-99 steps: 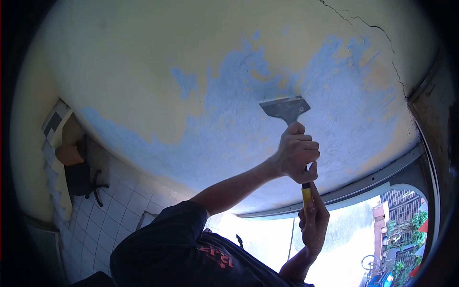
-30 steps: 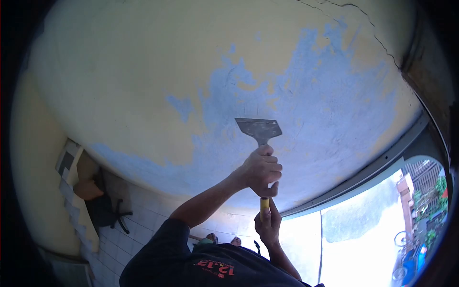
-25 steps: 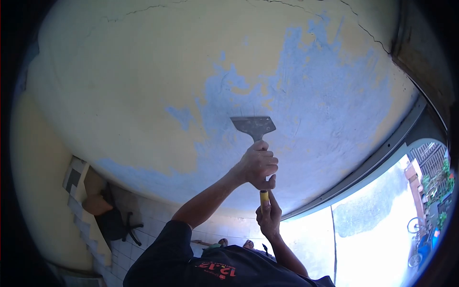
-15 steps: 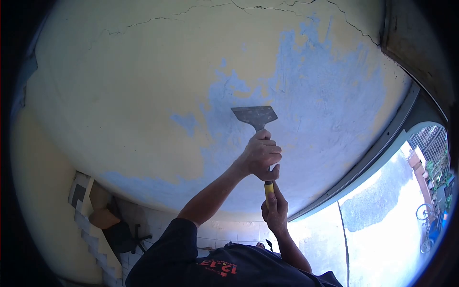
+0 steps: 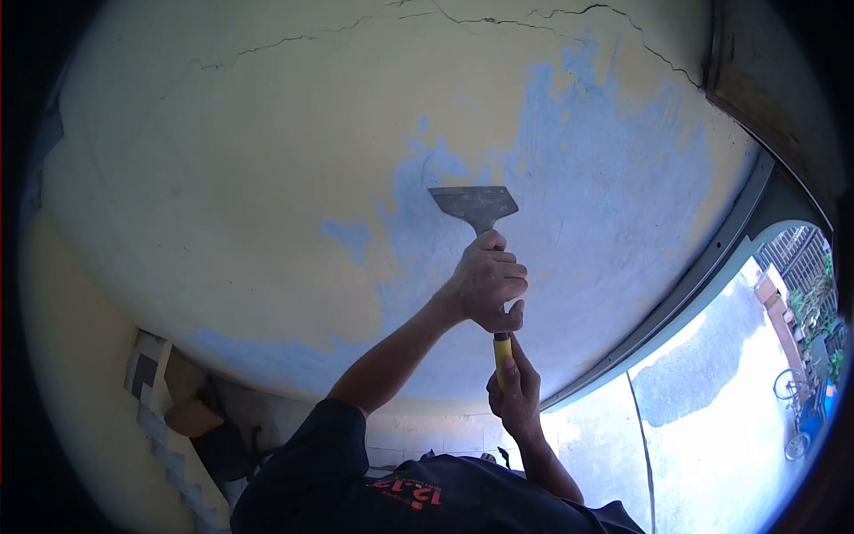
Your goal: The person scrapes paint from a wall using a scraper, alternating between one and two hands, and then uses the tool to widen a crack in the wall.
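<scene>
A wide metal scraper (image 5: pixel 475 204) lies against the wall (image 5: pixel 267 160), its blade over the lower part of a patch where blue shows through the pale yellow paint. My left hand (image 5: pixel 487 283) is closed round the upper shaft, just below the blade. Lower down, my right hand (image 5: pixel 516 392) grips the yellow handle (image 5: pixel 503 349). The fingers of both hands are wrapped round the tool, one hand above the other.
Dark cracks run across the wall's top. A dark frame (image 5: pixel 685 283) borders the wall on the right, with a bright opening beyond it and a bicycle (image 5: pixel 788 384) outside. At lower left are stair edges (image 5: pixel 160 427) and a dark chair (image 5: pixel 222 452).
The scraper blade and my left hand have moved slightly upward on the wall. The view has shifted a little. Both hands keep their hold.
</scene>
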A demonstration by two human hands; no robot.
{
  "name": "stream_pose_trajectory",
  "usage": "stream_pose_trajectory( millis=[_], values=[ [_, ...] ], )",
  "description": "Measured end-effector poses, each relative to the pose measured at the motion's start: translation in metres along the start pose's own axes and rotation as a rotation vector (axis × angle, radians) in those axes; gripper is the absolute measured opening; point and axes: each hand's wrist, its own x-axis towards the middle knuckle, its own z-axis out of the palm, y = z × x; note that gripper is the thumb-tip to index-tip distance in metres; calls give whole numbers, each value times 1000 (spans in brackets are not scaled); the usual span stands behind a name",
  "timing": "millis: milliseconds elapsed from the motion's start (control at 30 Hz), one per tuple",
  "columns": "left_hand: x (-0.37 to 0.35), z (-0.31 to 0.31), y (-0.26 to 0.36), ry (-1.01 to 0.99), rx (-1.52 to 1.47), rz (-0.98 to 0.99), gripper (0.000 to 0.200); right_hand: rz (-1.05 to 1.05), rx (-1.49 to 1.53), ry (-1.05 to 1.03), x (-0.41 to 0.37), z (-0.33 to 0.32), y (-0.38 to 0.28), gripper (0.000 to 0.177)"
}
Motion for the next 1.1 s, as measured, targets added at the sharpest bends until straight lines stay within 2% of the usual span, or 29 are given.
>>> stream_pose_trajectory(
  millis=[167,300,367,433,500,567,633,700,767,833,933,1100],
  values=[
    [-13,11,3,-85,-54,-11,21,-55,-1,18,10,1,19,62],
    [-3,4,-4,-36,-25,14,21,-60,24,4,17,1,10,63],
    [8,-11,0,54,36,58,20,-74,38,14,12,-1,5,65],
    [4,-11,18,62,14,61,19,-163,-5,-36,1,-9,14,66],
    [-17,-1,43,16,17,42,18,-146,-38,-24,-17,-19,48,64],
    [-56,32,65,-69,-60,-70,18,121,35,-79,-38,-35,83,61],
    [-105,79,86,-149,-137,-203,18,363,34,-44,-60,-49,101,60],
    [-138,114,107,-152,-208,-268,16,399,-1,-10,-76,-59,133,61],
    [-140,124,116,-176,-208,-274,16,363,-147,90,-84,-68,152,53],
    [-133,129,120,-126,-183,-281,17,373,-130,86,-80,-76,149,55],
    [-121,133,108,-114,-160,-256,19,222,-146,142,-62,-82,151,61],
    [-110,138,90,-11,-75,-243,19,148,-283,138,-38,-93,138,58]
  ],
)
